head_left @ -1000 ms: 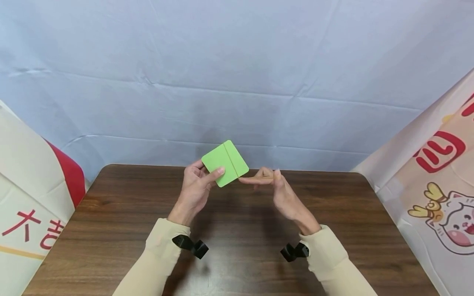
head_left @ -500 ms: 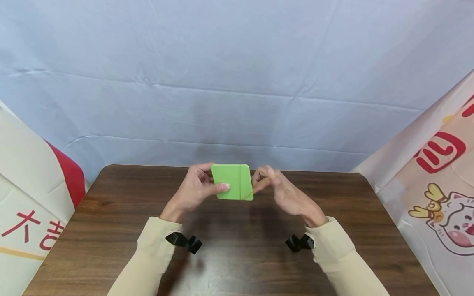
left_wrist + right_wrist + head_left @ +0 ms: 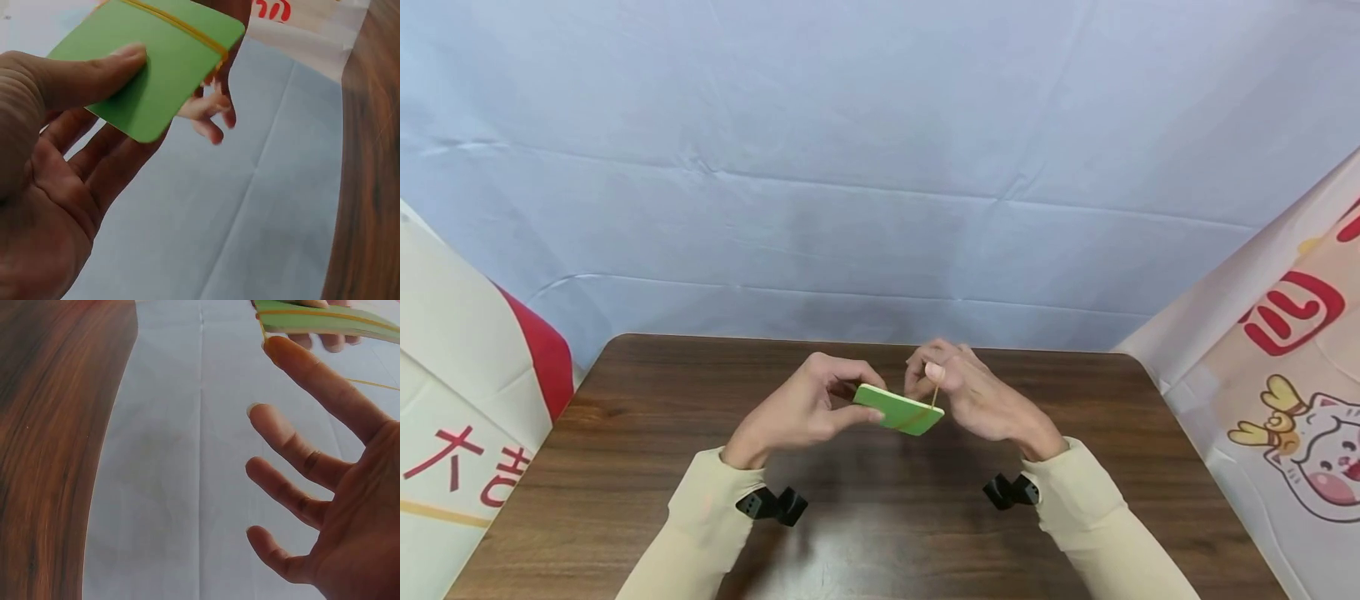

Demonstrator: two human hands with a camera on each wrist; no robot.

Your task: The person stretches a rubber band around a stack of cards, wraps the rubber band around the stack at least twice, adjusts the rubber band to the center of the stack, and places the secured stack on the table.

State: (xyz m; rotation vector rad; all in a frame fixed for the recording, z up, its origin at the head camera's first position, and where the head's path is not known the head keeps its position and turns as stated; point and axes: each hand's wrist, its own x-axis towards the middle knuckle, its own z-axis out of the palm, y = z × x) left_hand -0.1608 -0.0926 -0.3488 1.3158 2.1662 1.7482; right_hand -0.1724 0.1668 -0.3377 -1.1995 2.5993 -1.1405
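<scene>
green card (image 3: 895, 406) sits just below the middle of the head view, held up over the dark bench (image 3: 625, 500) and tilted, so it looks thin there, sloping from upper left to lower right. in the left wrist view its outline is nearly square, with no clear long axis. the left hand (image 3: 805, 404) clamps its left end, thumb on the face and fingers behind. a rubber band (image 3: 187, 28) lies across the card along the edge facing the right hand (image 3: 981, 392). what counts most seems to be that edge: the right hand is right beside it, up and to the right, with a strand bridging the narrow gap to its thumb. in the right wrist view the hand's fingers are apart and loosely extended, and the band meets the tip of the top finger at the card's corner; whether that fingertip touches the card itself, i cannot tell. a pale cloth (image 3: 880, 167) fills the upper part of the head view.
</scene>
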